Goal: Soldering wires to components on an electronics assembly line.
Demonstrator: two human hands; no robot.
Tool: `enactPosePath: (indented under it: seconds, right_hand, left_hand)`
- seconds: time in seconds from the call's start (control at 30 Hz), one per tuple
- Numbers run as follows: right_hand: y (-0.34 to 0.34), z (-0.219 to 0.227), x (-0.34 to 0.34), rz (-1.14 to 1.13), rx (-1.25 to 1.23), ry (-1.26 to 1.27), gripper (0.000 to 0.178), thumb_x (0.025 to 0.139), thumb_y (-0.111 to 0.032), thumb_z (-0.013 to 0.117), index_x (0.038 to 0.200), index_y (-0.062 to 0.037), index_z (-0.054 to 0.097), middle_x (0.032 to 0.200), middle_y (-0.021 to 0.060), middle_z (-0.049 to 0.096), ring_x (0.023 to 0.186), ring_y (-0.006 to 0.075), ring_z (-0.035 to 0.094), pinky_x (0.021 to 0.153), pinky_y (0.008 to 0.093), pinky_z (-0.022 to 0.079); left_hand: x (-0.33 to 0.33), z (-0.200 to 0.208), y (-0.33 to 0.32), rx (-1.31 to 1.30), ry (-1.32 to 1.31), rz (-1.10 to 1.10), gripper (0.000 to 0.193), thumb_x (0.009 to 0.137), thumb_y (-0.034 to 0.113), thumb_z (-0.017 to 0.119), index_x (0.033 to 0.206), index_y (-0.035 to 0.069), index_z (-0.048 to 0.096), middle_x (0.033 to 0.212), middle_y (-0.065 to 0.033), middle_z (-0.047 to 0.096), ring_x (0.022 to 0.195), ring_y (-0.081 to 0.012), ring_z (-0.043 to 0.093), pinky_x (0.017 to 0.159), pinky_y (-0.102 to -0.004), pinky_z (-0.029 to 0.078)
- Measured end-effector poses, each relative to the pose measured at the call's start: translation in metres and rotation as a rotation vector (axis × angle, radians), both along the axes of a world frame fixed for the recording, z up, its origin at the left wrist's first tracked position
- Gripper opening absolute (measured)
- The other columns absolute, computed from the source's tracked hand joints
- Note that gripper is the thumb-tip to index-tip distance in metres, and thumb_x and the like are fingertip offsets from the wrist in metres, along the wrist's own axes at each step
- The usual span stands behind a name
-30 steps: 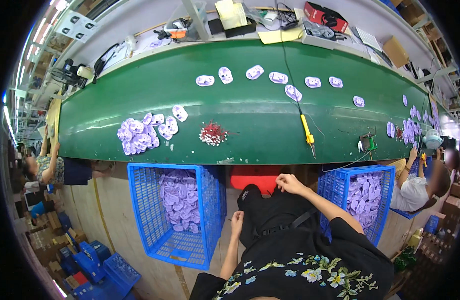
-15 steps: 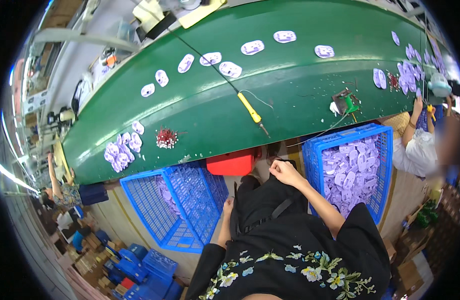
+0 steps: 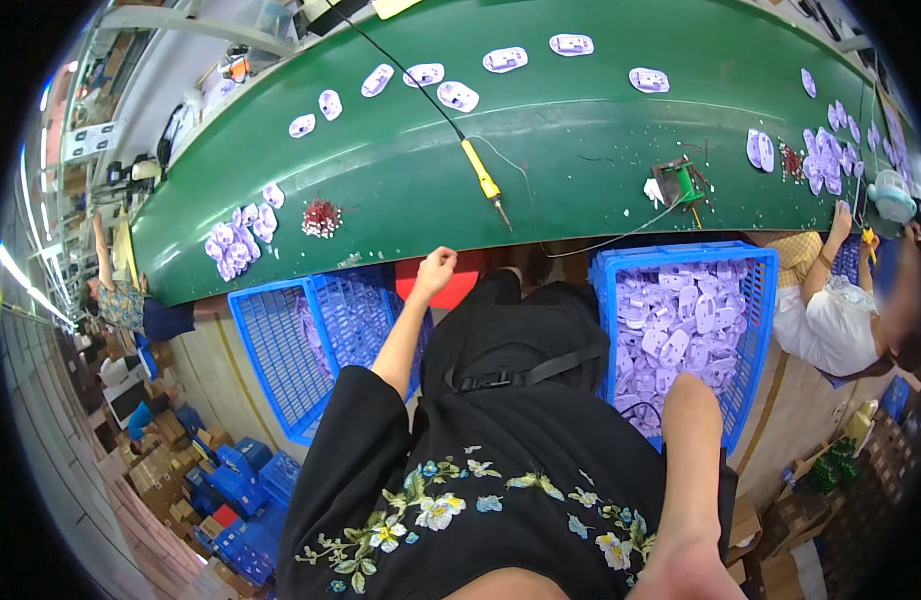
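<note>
My left hand is raised just off the near edge of the green bench, above a red stool. Its fingers are curled in, and nothing shows in them. My right arm is bent sharply back toward me, and my right hand is blurred and cut off at the lower edge, its fingers hidden. On the bench ahead lies a yellow-handled soldering iron, its tip toward the near edge. Farther right stands a green spool of solder wire, its strand trailing over the edge.
Purple plastic shells lie heaped at left beside red wires; single shells line the far side. Blue crates of shells stand left and right of my lap. A co-worker sits at right, another person at far left.
My left hand has risen from beside my hip to near the bench edge. My right hand has left my lap and swung back toward me. The view has shifted.
</note>
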State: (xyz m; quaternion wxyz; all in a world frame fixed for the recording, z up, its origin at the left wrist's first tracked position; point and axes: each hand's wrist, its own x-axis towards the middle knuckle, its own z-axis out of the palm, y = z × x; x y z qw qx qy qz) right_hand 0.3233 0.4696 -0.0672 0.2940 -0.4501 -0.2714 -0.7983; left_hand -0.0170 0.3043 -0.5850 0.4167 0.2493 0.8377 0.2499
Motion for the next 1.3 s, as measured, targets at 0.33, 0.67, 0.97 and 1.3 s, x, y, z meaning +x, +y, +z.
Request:
enactPosePath:
  seconds: [0.33,0.67,0.97,1.3]
  right_hand:
    - [-0.039,-0.031,-0.008,-0.088,0.332,0.400,0.032,0.107,-0.023,0.046,0.132,-0.0067,0.060,0.133,0.0126,0.061,0.120,0.0204,0.059,0.099,0.0329,0.048]
    - [-0.064,-0.022,-0.032,-0.477,0.015,0.311,0.041,0.105,-0.012,0.037,0.144,-0.0040,0.047,0.147,0.0118,0.050,0.132,0.0204,0.051,0.111,0.0318,0.041]
    - [-0.085,-0.039,-0.038,-1.262,0.112,0.143,0.044,0.106,-0.009,0.030,0.150,-0.0063,0.040,0.153,0.0112,0.043,0.135,0.0260,0.046,0.110,0.0374,0.039]
    - [0.006,-0.189,-0.103,-2.647,1.943,0.177,0.031,0.068,-0.005,0.059,0.097,0.0000,0.069,0.095,0.0160,0.071,0.084,0.0341,0.069,0.079,0.0508,0.055]
  left_hand:
    - [0.009,-0.032,-0.189,-0.186,-0.088,0.040,0.037,0.092,0.038,0.062,0.099,0.003,0.070,0.095,-0.0171,0.073,0.094,-0.0285,0.070,0.082,-0.0389,0.052]
    - [0.062,-0.037,-0.185,-0.113,0.109,0.181,0.041,0.093,0.041,0.061,0.110,0.004,0.067,0.102,-0.0196,0.072,0.101,-0.0312,0.070,0.086,-0.0397,0.052]
    - [0.081,-0.089,-0.126,-0.022,-0.108,0.147,0.030,0.095,0.030,0.062,0.111,0.005,0.067,0.096,-0.0159,0.072,0.093,-0.0250,0.070,0.084,-0.0373,0.052]
    - [0.063,-0.073,-0.161,0.117,-0.259,0.359,0.033,0.087,0.026,0.068,0.109,0.001,0.068,0.090,-0.0116,0.072,0.087,-0.0182,0.068,0.080,-0.0338,0.052]
